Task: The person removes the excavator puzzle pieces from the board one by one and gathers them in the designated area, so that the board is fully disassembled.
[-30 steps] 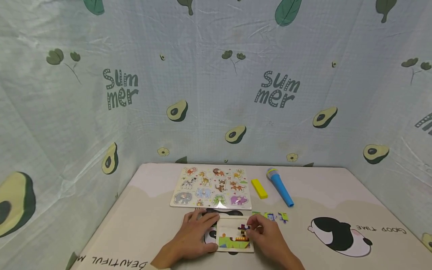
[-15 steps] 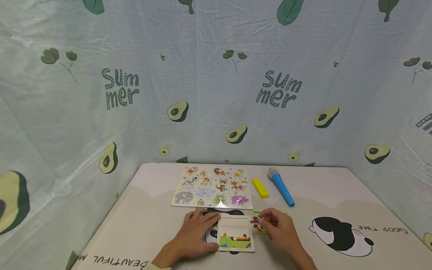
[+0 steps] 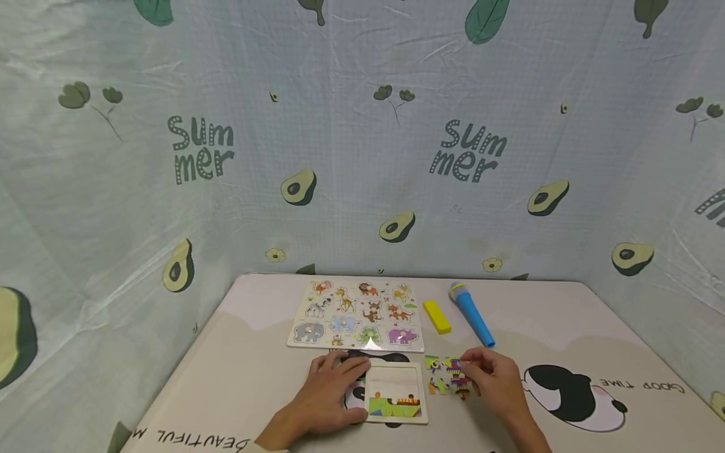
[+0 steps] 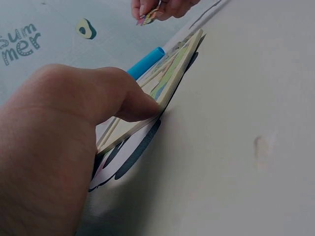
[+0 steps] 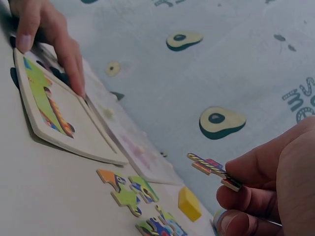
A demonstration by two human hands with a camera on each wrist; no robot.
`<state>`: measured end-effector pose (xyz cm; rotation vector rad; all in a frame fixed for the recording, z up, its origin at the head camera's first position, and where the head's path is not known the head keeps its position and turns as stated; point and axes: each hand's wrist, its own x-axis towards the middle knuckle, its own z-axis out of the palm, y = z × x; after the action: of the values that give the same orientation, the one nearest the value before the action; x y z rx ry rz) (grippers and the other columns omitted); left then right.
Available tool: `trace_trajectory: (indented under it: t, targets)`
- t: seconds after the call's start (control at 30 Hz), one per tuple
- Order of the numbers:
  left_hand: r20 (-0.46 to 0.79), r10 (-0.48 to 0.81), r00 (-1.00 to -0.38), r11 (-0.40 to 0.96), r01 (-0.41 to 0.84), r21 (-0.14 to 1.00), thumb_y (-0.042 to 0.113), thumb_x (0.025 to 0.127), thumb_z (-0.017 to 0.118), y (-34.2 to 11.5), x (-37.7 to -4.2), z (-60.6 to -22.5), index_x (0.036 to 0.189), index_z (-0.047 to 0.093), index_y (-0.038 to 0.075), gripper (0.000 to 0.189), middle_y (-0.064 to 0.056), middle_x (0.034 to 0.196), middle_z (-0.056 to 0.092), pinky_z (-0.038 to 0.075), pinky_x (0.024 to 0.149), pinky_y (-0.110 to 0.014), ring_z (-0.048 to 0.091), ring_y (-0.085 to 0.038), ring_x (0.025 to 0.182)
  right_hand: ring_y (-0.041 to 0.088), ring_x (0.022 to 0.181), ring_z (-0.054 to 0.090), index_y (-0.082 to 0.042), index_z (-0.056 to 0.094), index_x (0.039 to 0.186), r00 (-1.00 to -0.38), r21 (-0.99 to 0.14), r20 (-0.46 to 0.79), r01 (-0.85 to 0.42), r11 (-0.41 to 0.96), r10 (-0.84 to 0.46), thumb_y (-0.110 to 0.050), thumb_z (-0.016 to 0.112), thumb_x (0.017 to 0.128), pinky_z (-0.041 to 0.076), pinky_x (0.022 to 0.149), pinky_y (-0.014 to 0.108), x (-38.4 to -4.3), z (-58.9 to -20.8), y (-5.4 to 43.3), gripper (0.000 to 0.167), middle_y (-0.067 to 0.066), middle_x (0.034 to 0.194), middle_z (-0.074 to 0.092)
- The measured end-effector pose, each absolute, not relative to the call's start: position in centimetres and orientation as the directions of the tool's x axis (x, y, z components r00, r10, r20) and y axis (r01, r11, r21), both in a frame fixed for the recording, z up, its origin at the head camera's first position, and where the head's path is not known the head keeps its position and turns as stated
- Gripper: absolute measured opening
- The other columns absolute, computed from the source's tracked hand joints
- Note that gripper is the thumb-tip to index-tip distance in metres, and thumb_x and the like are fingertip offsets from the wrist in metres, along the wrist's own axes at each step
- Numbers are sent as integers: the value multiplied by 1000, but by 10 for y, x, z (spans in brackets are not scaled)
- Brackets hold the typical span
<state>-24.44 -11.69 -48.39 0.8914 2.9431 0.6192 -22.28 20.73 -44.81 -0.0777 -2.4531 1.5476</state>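
In the head view my left hand (image 3: 328, 393) holds the left side of a small wooden puzzle board (image 3: 393, 377), thumb at its near corner and fingers at its far corner. Green and orange pieces (image 3: 394, 406) fill the board's near part; bare wood shows beyond. My right hand (image 3: 494, 380), right of the board, pinches a puzzle piece (image 5: 214, 170) with yellow-and-black stripes between thumb and fingers. In the right wrist view it is raised above the tabletop. Several loose puzzle pieces (image 3: 437, 385) lie between the board and this hand.
Behind the small board lies a larger animal puzzle (image 3: 355, 314). A yellow block (image 3: 437, 316) and a blue toy microphone (image 3: 472, 314) lie to its right. A printed cloth (image 3: 351, 126) hangs behind and beside the table (image 3: 226, 377).
The right hand has moved right with the striped piece, from over the board to beyond the loose pieces. The left hand has stayed at the board.
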Motion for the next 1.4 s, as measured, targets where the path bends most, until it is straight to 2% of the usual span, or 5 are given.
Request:
trace_trajectory:
  t: [0.6, 1.1, 1.4]
  targets:
    - [116, 540, -833, 758, 542, 364, 60, 82, 66, -117, -244, -486, 152, 48, 26, 80, 11, 154, 46, 25, 109, -63, 33, -32, 143, 16, 60, 54, 4, 71, 101, -960, -854, 89, 63, 516, 265, -6, 69, 90, 46, 53, 26, -231, -464, 248, 15, 4, 71, 62]
    - [136, 538, -832, 759, 548, 352, 58, 81, 66, -118, -242, -485, 152, 50, 25, 80, 10, 153, 48, 26, 108, -63, 34, -33, 143, 16, 56, 53, 2, 72, 95, -974, -837, 40, 89, 540, 222, -7, 69, 88, 44, 50, 26, -234, -473, 257, 12, 3, 70, 62]
    - [137, 540, -830, 755, 550, 356, 58, 82, 65, -117, -241, -482, 152, 50, 24, 80, 9, 153, 47, 25, 108, -64, 34, -34, 143, 18, 65, 54, -1, 74, 92, -979, -781, 22, 110, 615, 202, -10, 73, 85, 45, 53, 26, -237, -476, 259, 12, 1, 71, 63]
